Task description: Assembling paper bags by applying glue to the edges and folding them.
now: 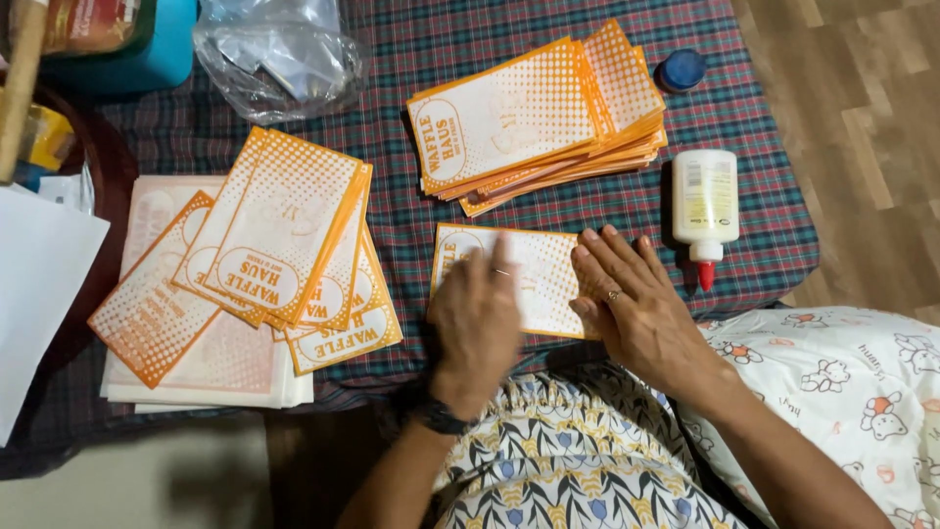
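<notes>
An orange-and-white printed paper sheet point(537, 279) lies flat on the plaid cloth point(441, 59) in front of me. My left hand point(477, 323), blurred and wearing a dark wristband, presses flat on its left part. My right hand point(632, 299), with a ring, rests palm down on its right edge, fingers spread. A thick stack of the same orange sheets point(534, 113) lies just beyond. A fanned pile of sheets point(264, 245) sits to the left.
A white glue bottle with a red tip point(705, 206) lies to the right of my hands, its blue cap point(681, 71) farther back. A clear plastic bag point(279, 54), a teal box point(147, 44) and white paper point(39, 284) are at the left.
</notes>
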